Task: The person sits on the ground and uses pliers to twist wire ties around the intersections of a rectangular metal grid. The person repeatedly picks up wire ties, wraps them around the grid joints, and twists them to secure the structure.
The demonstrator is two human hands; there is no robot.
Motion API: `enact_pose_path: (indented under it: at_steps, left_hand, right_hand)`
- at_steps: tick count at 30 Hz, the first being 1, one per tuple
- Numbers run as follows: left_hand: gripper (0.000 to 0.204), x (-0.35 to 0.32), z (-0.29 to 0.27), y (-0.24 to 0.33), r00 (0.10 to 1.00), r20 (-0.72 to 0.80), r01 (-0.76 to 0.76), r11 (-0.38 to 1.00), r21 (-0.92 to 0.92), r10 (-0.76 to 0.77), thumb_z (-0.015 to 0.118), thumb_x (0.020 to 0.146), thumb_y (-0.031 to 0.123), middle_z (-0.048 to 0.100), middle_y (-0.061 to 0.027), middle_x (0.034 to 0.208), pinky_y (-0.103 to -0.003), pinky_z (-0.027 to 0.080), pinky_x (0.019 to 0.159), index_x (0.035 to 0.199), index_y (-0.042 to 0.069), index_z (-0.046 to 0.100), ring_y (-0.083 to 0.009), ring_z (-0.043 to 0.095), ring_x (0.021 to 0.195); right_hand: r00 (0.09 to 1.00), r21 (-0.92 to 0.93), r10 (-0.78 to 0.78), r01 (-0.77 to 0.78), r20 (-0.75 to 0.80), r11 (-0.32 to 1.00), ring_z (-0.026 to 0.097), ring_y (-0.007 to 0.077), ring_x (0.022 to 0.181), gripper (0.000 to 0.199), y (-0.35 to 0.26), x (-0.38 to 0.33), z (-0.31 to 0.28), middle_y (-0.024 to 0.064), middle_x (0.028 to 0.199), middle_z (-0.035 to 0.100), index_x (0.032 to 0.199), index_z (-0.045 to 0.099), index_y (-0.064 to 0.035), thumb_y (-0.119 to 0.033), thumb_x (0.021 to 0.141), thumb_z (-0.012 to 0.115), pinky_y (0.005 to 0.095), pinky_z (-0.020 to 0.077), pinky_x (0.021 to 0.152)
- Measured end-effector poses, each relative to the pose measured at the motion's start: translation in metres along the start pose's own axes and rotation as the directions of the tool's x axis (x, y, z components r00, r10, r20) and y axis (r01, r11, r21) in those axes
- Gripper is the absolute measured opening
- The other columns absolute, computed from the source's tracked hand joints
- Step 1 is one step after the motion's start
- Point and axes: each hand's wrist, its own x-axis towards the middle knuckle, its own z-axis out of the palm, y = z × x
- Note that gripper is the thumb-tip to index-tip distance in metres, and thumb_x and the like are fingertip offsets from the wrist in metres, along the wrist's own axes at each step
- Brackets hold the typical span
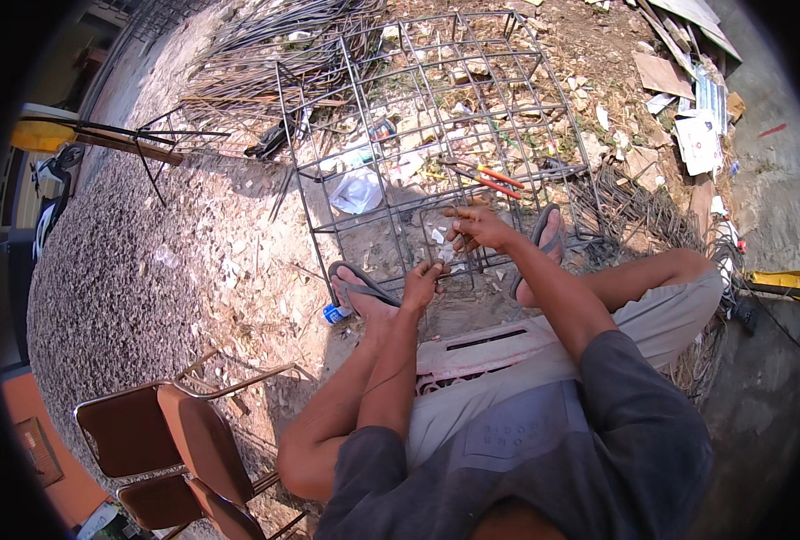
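Note:
My left hand [422, 284] is closed in a pinch beside the near end of a steel bar cage [298, 171]. A thin dark wire seems to run from it back across the left forearm. Farther right, my right hand [477, 229] hovers palm down over the near bars, fingers half bent and apart; nothing shows clearly between them. Pincers with red-orange handles [501, 190] lie across the cage just beyond the right hand. The bars form a long open grid lying on rubble, between and beyond my sandalled feet.
Loose steel rods [265, 54] are heaped at the far left. A tangle of bent wire pieces [629, 211] lies right of the cage. Brown chairs [130, 432] stand at the lower left. A blue can [335, 313] sits by the left sandal; a white plastic bag [357, 192] lies under the bars.

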Motion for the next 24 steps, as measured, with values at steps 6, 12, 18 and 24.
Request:
enact_pose_path:
  at_steps: [6,12,18,24]
  left_hand:
    - [0.031,0.012,0.010,0.006,0.996,-0.034,-0.073,0.993,0.096,0.076,0.058,0.098,0.020,0.073,-0.0071,0.095,-0.024,0.050,0.054,0.116,-0.004,0.067,-0.0089,0.061,0.065]
    - [0.030,0.027,0.005,-0.004,0.986,-0.108,-0.115,0.988,0.098,0.125,0.059,0.097,0.017,0.073,-0.0096,0.096,-0.024,0.049,0.054,0.116,-0.005,0.066,-0.0092,0.060,0.059]
    - [0.031,0.038,0.006,-0.009,0.989,-0.113,-0.084,0.987,0.134,0.100,0.059,0.096,0.019,0.073,-0.0094,0.091,-0.026,0.050,0.053,0.117,-0.004,0.066,-0.0101,0.062,0.061]
    - [0.030,0.043,0.001,-0.023,0.982,-0.116,-0.114,0.956,0.271,0.150,0.059,0.097,0.021,0.072,-0.0079,0.083,-0.026,0.051,0.054,0.117,0.000,0.067,-0.0104,0.064,0.063]
  right_hand:
    - [0.933,-0.630,-0.219,-0.012,-0.287,0.776,0.067,0.0298,0.071,0.027,0.040,0.034,-0.028,0.0154,0.087,0.068,0.115,0.064,-0.0035,-0.017,0.092,0.061,0.0400,0.0525,0.066]
    - [0.817,-0.802,-0.415,-0.094,-0.401,0.590,0.064,0.0405,0.091,0.026,0.018,0.037,0.001,0.0184,0.095,0.068,0.101,0.064,-0.0031,-0.026,0.088,0.067,0.0494,0.0491,0.082]
    - [0.862,-0.825,-0.286,-0.228,-0.418,0.517,0.064,0.0405,0.096,0.028,0.005,0.041,0.002,0.0207,0.098,0.068,0.102,0.065,-0.0032,-0.027,0.088,0.067,0.0508,0.0495,0.083]
    - [0.862,-0.836,-0.271,-0.267,-0.430,0.479,0.066,0.0416,0.095,0.033,0.003,0.040,0.002,0.0238,0.099,0.069,0.110,0.065,-0.0041,-0.029,0.089,0.067,0.0513,0.0505,0.085]
